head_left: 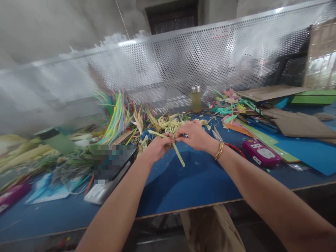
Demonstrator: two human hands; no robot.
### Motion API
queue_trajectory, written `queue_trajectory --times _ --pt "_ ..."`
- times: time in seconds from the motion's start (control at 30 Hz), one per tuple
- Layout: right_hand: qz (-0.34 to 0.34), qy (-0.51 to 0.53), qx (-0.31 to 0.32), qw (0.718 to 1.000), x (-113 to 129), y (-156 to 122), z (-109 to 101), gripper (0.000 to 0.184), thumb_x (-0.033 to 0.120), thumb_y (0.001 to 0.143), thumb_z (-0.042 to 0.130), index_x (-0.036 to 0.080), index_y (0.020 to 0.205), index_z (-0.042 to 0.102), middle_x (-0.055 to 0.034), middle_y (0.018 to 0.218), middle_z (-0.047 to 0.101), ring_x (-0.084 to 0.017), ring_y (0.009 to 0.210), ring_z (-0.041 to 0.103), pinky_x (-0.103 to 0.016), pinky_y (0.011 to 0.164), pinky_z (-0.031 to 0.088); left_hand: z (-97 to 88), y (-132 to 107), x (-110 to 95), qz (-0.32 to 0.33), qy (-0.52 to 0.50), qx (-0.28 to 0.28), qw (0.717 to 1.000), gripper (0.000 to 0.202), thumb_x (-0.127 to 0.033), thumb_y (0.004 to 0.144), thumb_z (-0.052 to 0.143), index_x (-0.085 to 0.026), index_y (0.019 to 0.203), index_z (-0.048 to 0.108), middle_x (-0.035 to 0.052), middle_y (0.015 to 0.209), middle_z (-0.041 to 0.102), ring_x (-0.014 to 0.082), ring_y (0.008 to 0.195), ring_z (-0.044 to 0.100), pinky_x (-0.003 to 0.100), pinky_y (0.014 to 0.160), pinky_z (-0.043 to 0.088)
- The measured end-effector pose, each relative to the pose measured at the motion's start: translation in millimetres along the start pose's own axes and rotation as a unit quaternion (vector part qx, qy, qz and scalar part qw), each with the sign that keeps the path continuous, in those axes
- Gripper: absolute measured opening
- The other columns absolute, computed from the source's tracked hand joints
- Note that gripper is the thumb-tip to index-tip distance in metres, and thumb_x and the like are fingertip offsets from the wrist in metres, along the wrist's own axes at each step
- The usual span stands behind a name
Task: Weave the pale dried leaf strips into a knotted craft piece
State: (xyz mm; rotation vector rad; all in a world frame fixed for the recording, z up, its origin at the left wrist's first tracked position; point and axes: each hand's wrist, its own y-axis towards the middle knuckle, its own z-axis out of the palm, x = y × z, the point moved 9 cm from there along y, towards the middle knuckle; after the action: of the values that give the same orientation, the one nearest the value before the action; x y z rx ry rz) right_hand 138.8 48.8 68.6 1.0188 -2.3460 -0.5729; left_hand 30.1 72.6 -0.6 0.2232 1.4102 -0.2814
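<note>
My left hand (159, 148) and my right hand (194, 135) meet over the blue table (173, 182), fingertips pinched close together. Between them is a pale yellow-green strip (179, 155). One end hangs down toward me, and the other sticks out to the upper left past my left fingers. Exactly how the strip runs at the fingertips is hidden. Just behind my hands lies a heap of curled, pale yellow strips (170, 122). A gold bracelet (219, 151) circles my right wrist. Scissors (216, 134) with red handles lie beside that wrist, partly covered by it.
At left are a laptop-like device (105, 189), a bundle of coloured stems (118, 112) and blurred plant material. To the right lie a purple box-shaped device (262, 152), coloured paper and cardboard (301, 122). A bottle (195, 99) stands before the perforated metal panel (223, 52).
</note>
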Motion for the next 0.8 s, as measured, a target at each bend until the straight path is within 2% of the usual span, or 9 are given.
queue_trajectory --times 0.13,0.3,0.37,0.43,0.53,0.7,0.8 --pt "-0.002 0.001 -0.013 1.0 -4 1 -3 0.008 0.028 0.082 0.064 0.025 0.075 0.067 0.0025 0.08 0.068 -0.019 0.086 0.054 -0.037 0.087 0.021 -0.4 1 0 0.011 -0.021 0.015 1.0 0.013 -0.016 0.062 0.074 -0.014 0.066 0.062 -0.0014 0.065 0.054 0.0088 0.062 0.049 0.022 0.06 0.04" --pt "0.036 0.047 -0.077 0.995 -15 -1 -14 0.008 0.031 0.081 0.065 0.024 0.08 0.067 0.0004 0.085 0.069 -0.018 0.085 0.056 -0.034 0.083 0.028 -9.7 3 -5 0.055 -0.066 -0.018 0.996 0.026 -0.016 0.058 0.083 -0.016 0.078 0.067 -0.0013 0.072 0.06 0.0094 0.068 0.056 0.023 0.066 0.044" --pt "0.045 0.066 -0.102 0.992 -15 -2 -18 0.012 0.034 0.08 0.066 0.022 0.082 0.066 -0.0012 0.086 0.069 -0.018 0.083 0.057 -0.032 0.079 0.031 -11.9 3 -6 0.066 -0.075 -0.035 0.994 0.029 -0.017 0.056 0.084 -0.017 0.079 0.068 -0.0013 0.072 0.062 0.01 0.07 0.057 0.024 0.067 0.045" --pt "0.049 0.066 -0.103 0.991 -11 -3 -17 0.016 0.036 0.081 0.065 0.02 0.079 0.064 -0.0019 0.081 0.068 -0.017 0.078 0.057 -0.031 0.076 0.032 -13.7 3 -9 0.083 -0.072 -0.056 0.992 0.027 -0.018 0.055 0.085 -0.017 0.077 0.068 -0.0014 0.071 0.063 0.0098 0.069 0.057 0.023 0.066 0.045" --pt "0.05 0.034 -0.085 0.995 -2 -3 -13 0.024 0.041 0.083 0.062 0.02 0.071 0.061 -0.0023 0.073 0.066 -0.016 0.072 0.055 -0.031 0.073 0.032 -16.1 3 -14 0.118 -0.054 -0.09 0.987 0.025 -0.019 0.055 0.084 -0.017 0.076 0.069 -0.0012 0.068 0.064 0.0098 0.066 0.057 0.023 0.064 0.044" --pt "0.077 -0.071 -0.165 0.981 7 -10 -32 0.029 0.047 0.083 0.06 0.019 0.076 0.059 -0.0033 0.074 0.063 -0.018 0.075 0.054 -0.033 0.073 0.029 -22.4 2 -20 0.181 -0.04 -0.131 0.974 0.029 -0.022 0.055 0.084 -0.016 0.08 0.07 0.0013 0.075 0.068 0.013 0.072 0.061 0.026 0.069 0.047" --pt "0.068 -0.087 -0.127 0.986 11 -9 -25 0.034 0.048 0.085 0.056 0.019 0.067 0.058 -0.0022 0.067 0.061 -0.017 0.071 0.053 -0.032 0.071 0.029 -27.7 1 -22 0.208 -0.021 -0.151 0.966 0.029 -0.024 0.056 0.083 -0.016 0.081 0.071 0.002 0.077 0.069 0.0139 0.074 0.062 0.027 0.072 0.047"
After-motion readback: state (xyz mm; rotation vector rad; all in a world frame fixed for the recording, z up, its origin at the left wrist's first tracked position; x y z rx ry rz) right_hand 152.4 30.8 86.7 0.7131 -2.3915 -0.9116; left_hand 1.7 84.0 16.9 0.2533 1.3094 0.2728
